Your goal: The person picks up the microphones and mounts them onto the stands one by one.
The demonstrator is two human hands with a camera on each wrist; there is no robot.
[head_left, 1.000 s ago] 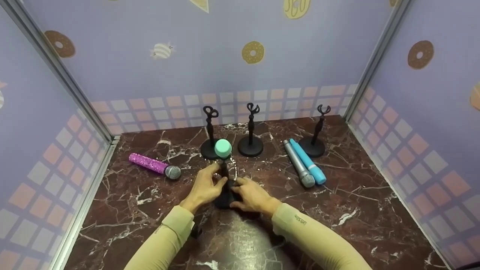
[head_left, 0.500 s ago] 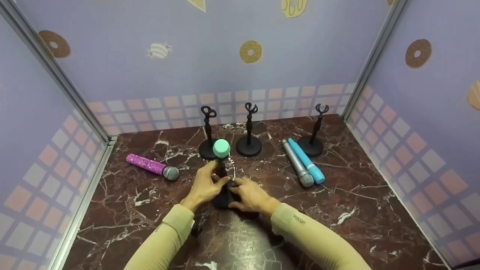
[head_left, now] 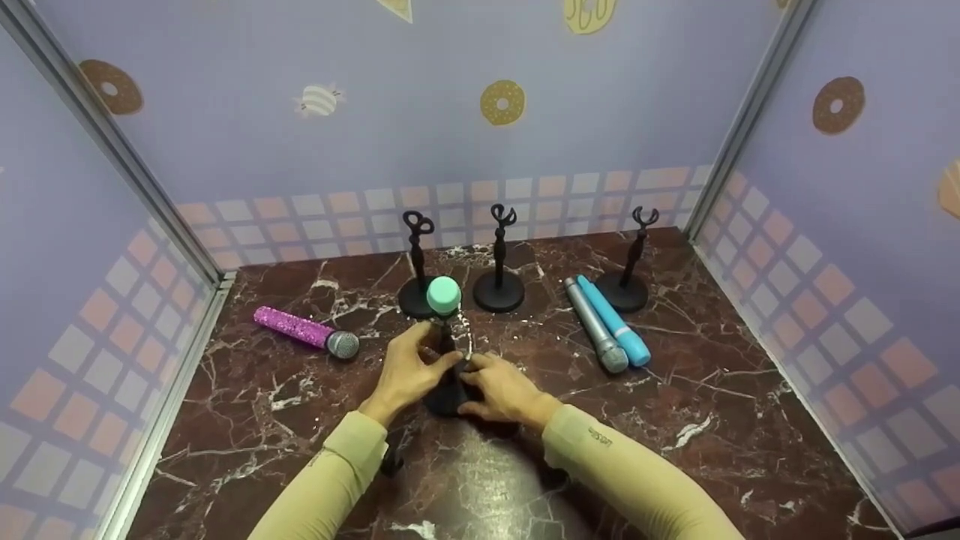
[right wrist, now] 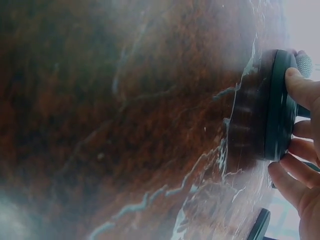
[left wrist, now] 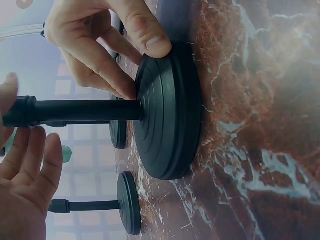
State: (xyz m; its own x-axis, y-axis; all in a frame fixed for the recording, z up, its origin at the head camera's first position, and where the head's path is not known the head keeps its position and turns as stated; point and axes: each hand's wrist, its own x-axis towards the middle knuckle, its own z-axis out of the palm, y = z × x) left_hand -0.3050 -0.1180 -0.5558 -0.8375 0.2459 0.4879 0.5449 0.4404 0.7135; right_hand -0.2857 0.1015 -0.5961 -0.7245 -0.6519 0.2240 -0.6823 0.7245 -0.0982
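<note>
A black microphone stand [head_left: 442,405] stands upright near the middle of the table, a mint-green microphone head [head_left: 444,295] above it. The left hand [head_left: 409,373] holds the stand's post [left wrist: 82,111], thumb on one side and fingers on the other. Low on the right, the right hand [head_left: 506,391] grips the round base [left wrist: 167,115]. Its thumb [right wrist: 300,87] presses the rim while its other fingers lie farther round the base. In the right wrist view the base rests flat on the marble top. The microphone's body is largely hidden behind its head and the left hand.
Three more black stands [head_left: 499,289] line the back, one of them at the right. A glittery purple microphone [head_left: 304,330] lies at left. To the right, a silver microphone [head_left: 595,322] and a blue microphone [head_left: 615,322] lie side by side. Patterned walls enclose the table [head_left: 712,435].
The left thumb has slid slightly to the right across the post. The right hand keeps its hold on the base, and the stand stays in place.
</note>
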